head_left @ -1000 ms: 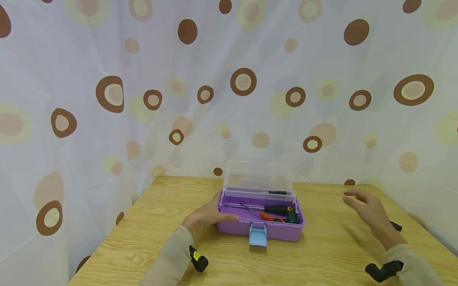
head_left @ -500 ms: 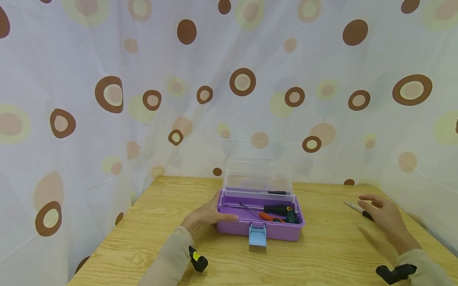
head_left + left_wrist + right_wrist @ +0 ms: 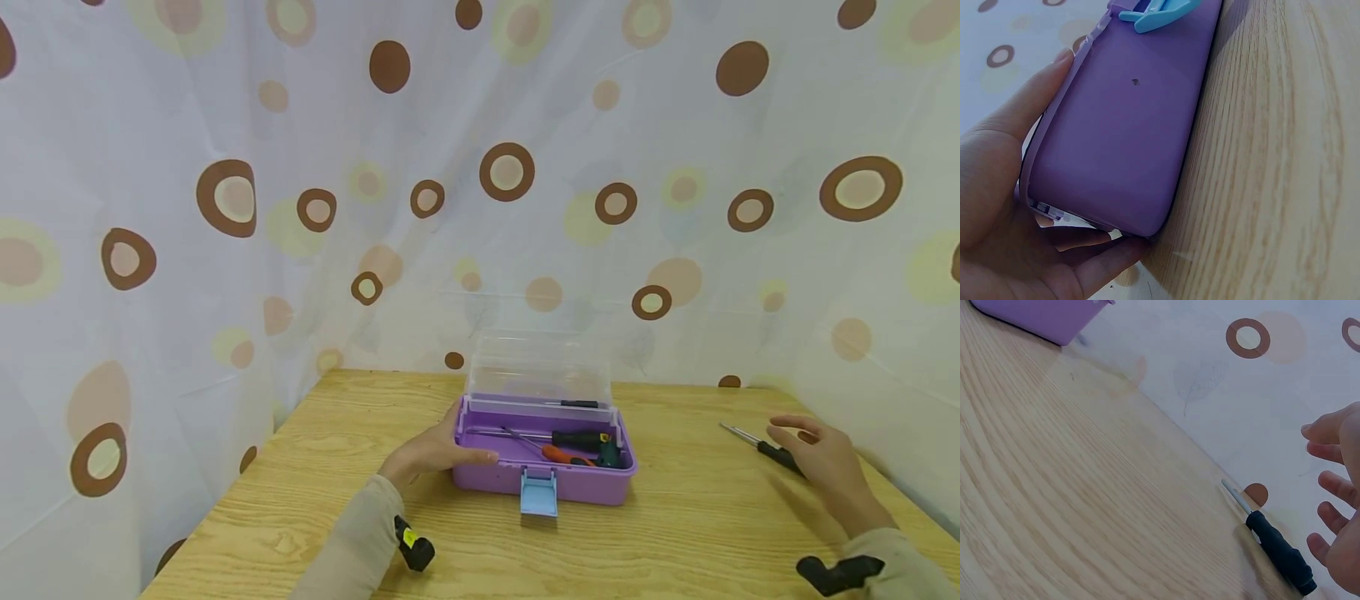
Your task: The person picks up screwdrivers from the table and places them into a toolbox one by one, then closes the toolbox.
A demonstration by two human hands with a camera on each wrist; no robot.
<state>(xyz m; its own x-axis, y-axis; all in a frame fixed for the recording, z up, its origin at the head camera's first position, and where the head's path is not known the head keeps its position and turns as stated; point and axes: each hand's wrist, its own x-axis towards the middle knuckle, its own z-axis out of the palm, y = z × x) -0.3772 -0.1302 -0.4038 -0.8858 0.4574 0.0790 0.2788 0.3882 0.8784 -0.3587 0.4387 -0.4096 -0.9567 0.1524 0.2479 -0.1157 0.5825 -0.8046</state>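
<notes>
My left hand [image 3: 431, 452] grips the left end of a purple toolbox [image 3: 480, 477], thumb along the front rim and fingers round the end wall. The left wrist view shows the same toolbox [image 3: 1116, 137] resting on the table. Its clear lid [image 3: 540, 362] stands raised. Inside lie a black-handled screwdriver [image 3: 577, 441], an orange-handled screwdriver [image 3: 557, 455] and a dark green piece [image 3: 609, 454]. On the right, my right hand [image 3: 828, 467] hovers beside another black-handled screwdriver [image 3: 778, 456], fingers loosely bent and holding nothing. That screwdriver [image 3: 1280, 553] lies on the table below the fingers.
A light blue latch [image 3: 538, 496] hangs down at the toolbox's front. A small black-handled tool [image 3: 579, 404] lies at the back, by the lid's hinge. Patterned curtain [image 3: 555, 250] borders the wooden table [image 3: 645, 542] at the back and sides.
My right hand has moved right and slightly down, uncovering more of the screwdriver on the table. My left hand keeps its hold on the toolbox, which stays in place.
</notes>
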